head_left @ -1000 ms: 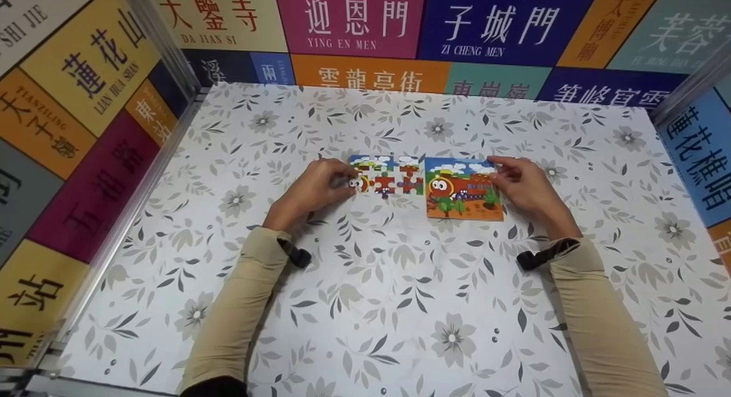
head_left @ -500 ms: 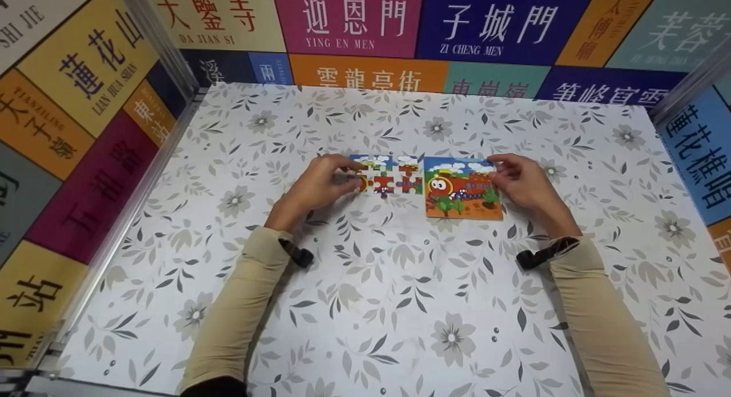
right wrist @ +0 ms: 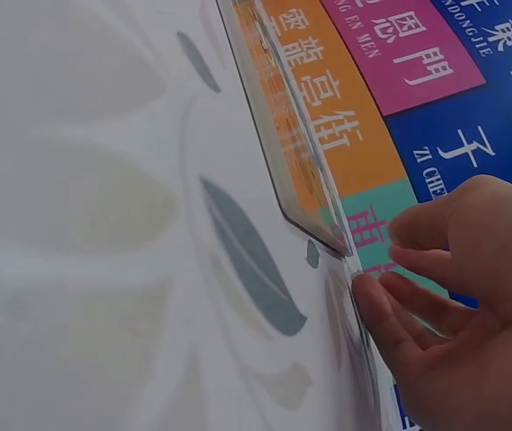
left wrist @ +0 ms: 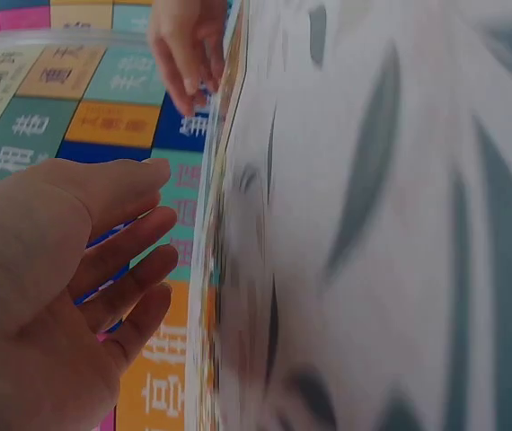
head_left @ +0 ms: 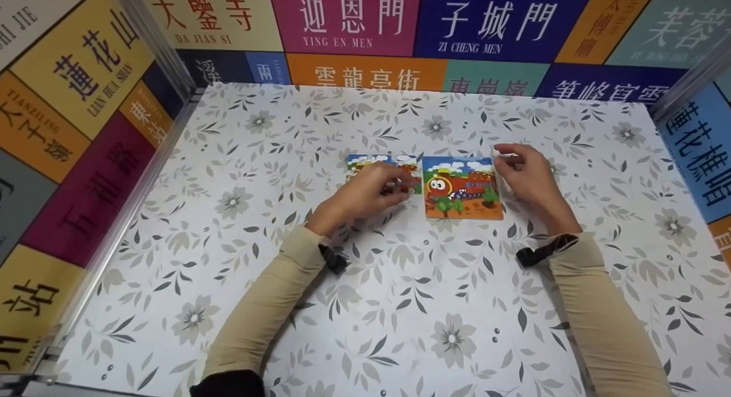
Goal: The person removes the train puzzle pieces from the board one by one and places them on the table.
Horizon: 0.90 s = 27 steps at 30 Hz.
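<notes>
A square picture board [head_left: 461, 191] with a cartoon train lies flat near the table's middle. Left of it is a jigsaw puzzle [head_left: 355, 159] with a similar sky and train print, largely covered by my left hand [head_left: 371, 192]. That hand hovers over or rests on the pieces; contact cannot be told. Its fingers [left wrist: 139, 260] look loosely extended with nothing between them in the left wrist view. Beside the board's upper right corner is my right hand [head_left: 528, 174], fingers loosely bent, holding nothing. The right wrist view shows the board's edge [right wrist: 283, 202] near its fingertips, apart from them.
A white table [head_left: 422, 305] with a grey leaf and flower print carries everything. Panels with colourful lettering [head_left: 348, 20] stand along its back and sides. Both wrists wear dark straps [head_left: 334, 260].
My left hand has moved right, from the puzzle's left edge to over its middle. My right hand has come off the board's right edge, shifting slightly up and right.
</notes>
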Motion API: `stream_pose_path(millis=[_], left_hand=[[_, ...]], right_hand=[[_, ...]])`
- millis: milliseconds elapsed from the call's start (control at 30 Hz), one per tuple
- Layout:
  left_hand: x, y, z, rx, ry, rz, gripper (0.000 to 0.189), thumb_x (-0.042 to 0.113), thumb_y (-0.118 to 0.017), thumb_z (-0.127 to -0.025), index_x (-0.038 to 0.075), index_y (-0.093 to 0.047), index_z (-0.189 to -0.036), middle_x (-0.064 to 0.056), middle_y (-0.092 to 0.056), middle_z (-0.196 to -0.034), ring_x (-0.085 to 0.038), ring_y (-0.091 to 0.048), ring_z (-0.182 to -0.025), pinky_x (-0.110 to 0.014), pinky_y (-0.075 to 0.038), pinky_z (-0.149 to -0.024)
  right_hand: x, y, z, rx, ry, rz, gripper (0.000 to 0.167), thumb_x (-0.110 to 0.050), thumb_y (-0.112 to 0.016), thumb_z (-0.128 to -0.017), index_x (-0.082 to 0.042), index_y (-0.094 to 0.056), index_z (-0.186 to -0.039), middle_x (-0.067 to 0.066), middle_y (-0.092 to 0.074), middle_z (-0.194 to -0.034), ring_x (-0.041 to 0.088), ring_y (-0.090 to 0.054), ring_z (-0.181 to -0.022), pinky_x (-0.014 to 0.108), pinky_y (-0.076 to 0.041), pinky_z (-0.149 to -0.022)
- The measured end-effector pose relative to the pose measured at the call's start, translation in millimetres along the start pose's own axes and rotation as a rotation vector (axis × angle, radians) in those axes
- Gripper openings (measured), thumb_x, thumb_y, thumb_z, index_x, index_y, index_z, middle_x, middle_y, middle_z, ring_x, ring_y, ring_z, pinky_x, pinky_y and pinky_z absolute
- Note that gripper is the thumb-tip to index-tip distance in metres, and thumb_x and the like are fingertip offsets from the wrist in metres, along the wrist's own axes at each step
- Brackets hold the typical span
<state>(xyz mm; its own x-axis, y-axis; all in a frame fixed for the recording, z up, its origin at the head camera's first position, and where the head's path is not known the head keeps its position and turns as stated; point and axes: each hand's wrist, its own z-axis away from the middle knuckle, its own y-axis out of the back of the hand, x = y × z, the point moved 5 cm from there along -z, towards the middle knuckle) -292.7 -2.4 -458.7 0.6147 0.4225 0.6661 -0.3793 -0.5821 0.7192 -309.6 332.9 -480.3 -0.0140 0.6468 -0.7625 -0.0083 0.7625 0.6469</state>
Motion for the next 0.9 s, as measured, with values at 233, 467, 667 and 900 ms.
stream_pose_path(millis=[233,467,667,900], left_hand=[[27.1,-29.5,-30.9,-0.110,-0.027,-0.055,0.038,0.020,-0.076,-0.103,0.007,-0.072,-0.139,-0.009,-0.075,-0.136,-0.023,-0.070,-0.123,-0.033,-0.056,-0.107],[38.7,-55.6,-56.0,-0.162,-0.037,-0.030,0.042,0.017,-0.075,-0.103,0.009,-0.069,-0.144,-0.008,-0.074,-0.135,-0.019,-0.069,-0.113,-0.030,-0.055,-0.099],[47.1,-68.8,-72.9,-0.189,-0.040,-0.101,0.046,0.020,-0.074,-0.104,0.008,-0.067,-0.147,-0.009,-0.072,-0.137,-0.021,-0.066,-0.124,-0.030,-0.052,-0.106],[50.4,-85.2,-86.3,-0.192,-0.086,-0.120,0.048,0.024,-0.079,-0.100,0.008,-0.069,-0.144,-0.007,-0.072,-0.139,-0.021,-0.066,-0.129,-0.027,-0.049,-0.113]], right_hand=[[-0.4,-5.2,-3.4,-0.085,-0.003,0.026,0.050,-0.024,-0.064,-0.110,-0.016,-0.057,-0.158,0.019,-0.056,-0.158,0.039,-0.056,-0.143,0.058,-0.045,-0.120],[-1.2,-8.1,-3.8,-0.086,0.015,0.043,0.051,-0.016,-0.068,-0.107,-0.015,-0.058,-0.157,0.018,-0.056,-0.157,0.039,-0.057,-0.141,0.056,-0.046,-0.119],[0.7,-7.6,-4.4,-0.077,0.048,0.035,0.050,-0.011,-0.067,-0.106,-0.015,-0.061,-0.155,0.015,-0.063,-0.151,0.033,-0.063,-0.131,0.038,-0.050,-0.108],[5.3,-7.5,-4.1,-0.093,0.037,0.017,0.046,-0.012,-0.067,-0.106,-0.019,-0.064,-0.152,0.016,-0.068,-0.141,0.024,-0.066,-0.116,0.014,-0.048,-0.088]])
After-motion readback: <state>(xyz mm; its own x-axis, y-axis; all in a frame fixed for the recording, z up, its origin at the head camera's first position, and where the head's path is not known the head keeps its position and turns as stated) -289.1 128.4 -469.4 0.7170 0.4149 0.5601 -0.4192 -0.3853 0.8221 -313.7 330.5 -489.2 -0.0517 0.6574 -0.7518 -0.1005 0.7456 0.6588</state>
